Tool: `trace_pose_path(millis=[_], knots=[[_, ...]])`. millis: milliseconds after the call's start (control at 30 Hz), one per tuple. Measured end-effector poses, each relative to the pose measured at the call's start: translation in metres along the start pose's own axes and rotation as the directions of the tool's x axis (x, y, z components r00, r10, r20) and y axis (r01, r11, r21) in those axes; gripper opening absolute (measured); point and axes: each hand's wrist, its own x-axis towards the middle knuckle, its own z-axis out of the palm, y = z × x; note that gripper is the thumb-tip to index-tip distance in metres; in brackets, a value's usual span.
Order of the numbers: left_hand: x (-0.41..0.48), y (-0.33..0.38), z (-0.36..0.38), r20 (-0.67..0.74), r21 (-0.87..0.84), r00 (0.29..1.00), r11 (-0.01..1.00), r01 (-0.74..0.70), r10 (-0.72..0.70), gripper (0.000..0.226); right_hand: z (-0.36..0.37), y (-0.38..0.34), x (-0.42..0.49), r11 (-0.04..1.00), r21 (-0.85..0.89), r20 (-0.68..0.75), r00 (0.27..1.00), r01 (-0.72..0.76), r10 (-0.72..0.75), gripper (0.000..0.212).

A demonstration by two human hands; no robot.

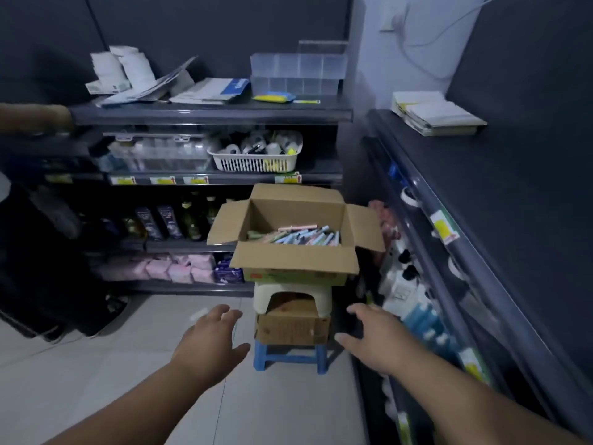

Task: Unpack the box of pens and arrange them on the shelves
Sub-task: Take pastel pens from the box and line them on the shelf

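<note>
An open cardboard box (293, 260) stands on a white stool (324, 298) in the corner between two dark shelving units. Its flaps are folded out, and several pastel pen packs (296, 236) lie inside. My left hand (210, 343) and my right hand (377, 337) are stretched out below the box, one on each side of the stool stack. Both hands are empty with fingers spread, and neither touches the box.
A smaller carton (292, 327) sits on a blue stool (290, 358) under the white one. The top shelf (211, 112) holds papers and a clear divided organizer (298, 75). A white basket (256, 159) stands below. Another person's arm (32, 118) reaches in at left.
</note>
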Motion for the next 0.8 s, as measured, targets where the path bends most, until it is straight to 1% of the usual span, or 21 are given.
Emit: trace_pose_path(millis=[200, 333, 433, 600, 700, 800], knots=[[0.090, 0.014, -0.031, -0.070, -0.081, 0.998, 0.997, 0.001, -0.007, 0.062, -0.057, -0.016, 0.101, 0.999, 0.030, -0.072, 0.997, 0.041, -0.039, 0.060], [0.159, 0.001, -0.041, -0.069, -0.111, 0.998, 0.994, -0.011, 0.004, 0.062, -0.067, -0.033, 0.166, 0.997, 0.074, -0.090, 0.996, 0.028, -0.022, 0.058], [0.220, -0.011, -0.049, -0.056, -0.144, 0.998, 0.988, -0.048, 0.040, 0.058, -0.066, -0.043, 0.210, 0.994, 0.107, -0.082, 0.996, -0.016, 0.024, 0.055], [0.306, -0.026, -0.052, 0.006, -0.146, 0.992, 0.981, -0.127, 0.129, 0.060, -0.055, -0.056, 0.271, 0.980, 0.165, -0.037, 0.992, -0.112, 0.120, 0.053], [0.347, -0.027, -0.043, 0.057, -0.141, 0.984, 0.977, -0.157, 0.167, 0.059, -0.042, -0.056, 0.303, 0.962, 0.203, 0.019, 0.983, -0.183, 0.183, 0.052], [0.383, -0.019, -0.025, 0.175, -0.131, 0.969, 0.979, -0.154, 0.176, 0.056, -0.031, -0.049, 0.330, 0.950, 0.208, 0.090, 0.972, -0.231, 0.217, 0.054]])
